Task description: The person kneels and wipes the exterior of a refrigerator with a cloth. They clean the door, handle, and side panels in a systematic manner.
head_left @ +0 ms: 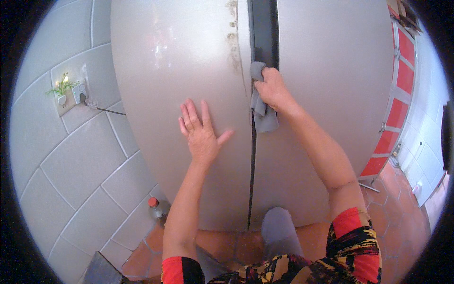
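Observation:
My left hand lies flat with fingers spread against the left door of a silver two-door refrigerator. In my right hand is a bunched grey cloth, pressed at the lower end of the dark recessed handle strip between the doors. Part of the cloth hangs below my fist over the edge of the right door. Brown stains run along the left door's inner edge, above and left of the cloth.
A wall socket with a small plant-shaped light and a plug is on the left tiled wall. A bottle with a red cap stands by the refrigerator's lower left. A red-panelled cabinet stands to the right, above red floor tiles.

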`<state>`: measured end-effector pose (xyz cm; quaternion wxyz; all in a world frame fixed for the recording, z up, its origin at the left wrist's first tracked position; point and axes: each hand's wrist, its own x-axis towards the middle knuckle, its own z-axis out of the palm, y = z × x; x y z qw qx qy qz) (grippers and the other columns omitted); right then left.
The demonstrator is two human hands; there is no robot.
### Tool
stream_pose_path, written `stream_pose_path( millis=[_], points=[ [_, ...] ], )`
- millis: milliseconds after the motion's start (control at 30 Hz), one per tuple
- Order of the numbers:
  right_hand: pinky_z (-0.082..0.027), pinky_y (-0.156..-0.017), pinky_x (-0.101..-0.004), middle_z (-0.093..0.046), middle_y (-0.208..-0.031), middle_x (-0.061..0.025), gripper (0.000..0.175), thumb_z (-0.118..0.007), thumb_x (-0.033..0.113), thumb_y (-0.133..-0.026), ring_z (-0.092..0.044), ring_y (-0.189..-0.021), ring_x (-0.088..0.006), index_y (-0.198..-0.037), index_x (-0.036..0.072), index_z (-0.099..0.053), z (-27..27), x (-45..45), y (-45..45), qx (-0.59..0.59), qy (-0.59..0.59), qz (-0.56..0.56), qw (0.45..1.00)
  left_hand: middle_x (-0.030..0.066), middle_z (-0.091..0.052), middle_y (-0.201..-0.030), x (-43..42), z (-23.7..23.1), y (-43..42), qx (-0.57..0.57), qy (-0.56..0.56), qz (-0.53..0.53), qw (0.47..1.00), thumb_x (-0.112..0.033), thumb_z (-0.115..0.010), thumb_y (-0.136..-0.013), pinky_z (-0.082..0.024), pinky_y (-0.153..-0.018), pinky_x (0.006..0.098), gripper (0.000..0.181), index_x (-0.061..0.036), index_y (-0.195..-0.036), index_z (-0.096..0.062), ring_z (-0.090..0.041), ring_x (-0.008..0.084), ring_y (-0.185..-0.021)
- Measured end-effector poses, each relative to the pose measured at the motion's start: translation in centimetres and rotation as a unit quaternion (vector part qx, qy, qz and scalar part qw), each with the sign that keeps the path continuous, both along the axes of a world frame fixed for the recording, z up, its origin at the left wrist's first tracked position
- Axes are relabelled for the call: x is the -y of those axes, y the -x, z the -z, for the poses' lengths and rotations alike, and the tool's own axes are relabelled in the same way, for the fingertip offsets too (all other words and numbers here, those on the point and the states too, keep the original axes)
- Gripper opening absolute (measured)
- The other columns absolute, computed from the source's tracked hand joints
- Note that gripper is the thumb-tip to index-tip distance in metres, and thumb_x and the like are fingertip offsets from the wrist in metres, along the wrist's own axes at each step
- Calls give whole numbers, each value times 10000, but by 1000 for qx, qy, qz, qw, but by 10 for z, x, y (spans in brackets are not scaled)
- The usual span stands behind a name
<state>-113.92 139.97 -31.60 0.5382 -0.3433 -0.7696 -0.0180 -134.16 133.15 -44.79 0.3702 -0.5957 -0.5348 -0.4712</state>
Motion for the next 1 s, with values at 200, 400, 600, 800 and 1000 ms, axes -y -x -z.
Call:
stream_pose_path(
  millis=[200, 400, 600, 800, 1000],
  points=[
    [-478, -809, -479, -603, -896, -367, 265, -546, 58, -753, -600, -919, -512, -919, -144, -593, -57, 1, 18, -80, -105, 44, 990, 265, -67, -1601, -3, 5, 11, -31, 0, -6, 999, -634, -740, -681, -117, -1149, 603, 1157, -69, -1542, -212, -73, 443, -1481],
    [-493, -803, -446, -630, -890, -340, 234, -548, 44, -739, -629, -904, -476, -876, -133, -617, -150, -6, 16, -68, -117, 46, 990, 264, -100, -1596, -13, 10, 12, -28, -40, 6, 999, -660, -718, -669, -115, -1150, 596, 1141, -72, -1526, -249, -84, 429, -1481],
    [-518, -799, -483, -654, -905, -330, 235, -589, 63, -771, -646, -902, -478, -914, -117, -638, -263, -43, 20, -23, -222, 103, 969, 251, -106, -1601, -11, 14, 15, -29, -32, -2, 999, -753, -623, -702, -111, -1151, 596, 1122, -76, -1525, -269, -93, 424, -1482],
    [-501, -811, -487, -630, -969, -349, 223, -532, 45, -825, -602, -977, -504, -969, -102, -617, -294, -55, 23, -136, -357, 87, 920, 232, -174, -1581, -8, 13, 13, -14, -37, 29, 999, -572, -810, -618, -154, -1143, 587, 1095, -94, -1484, -341, -126, 410, -1475],
    [-476, -835, -503, -621, -991, -346, 249, -504, 57, -830, -586, -989, -504, -1016, -83, -592, -179, -34, 29, -132, -327, 22, 936, 231, -176, -1587, -17, 15, 14, -24, -61, 2, 998, -738, -581, -721, -144, -1145, 586, 1035, -97, -1497, -341, -121, 405, -1481]
  ],
)
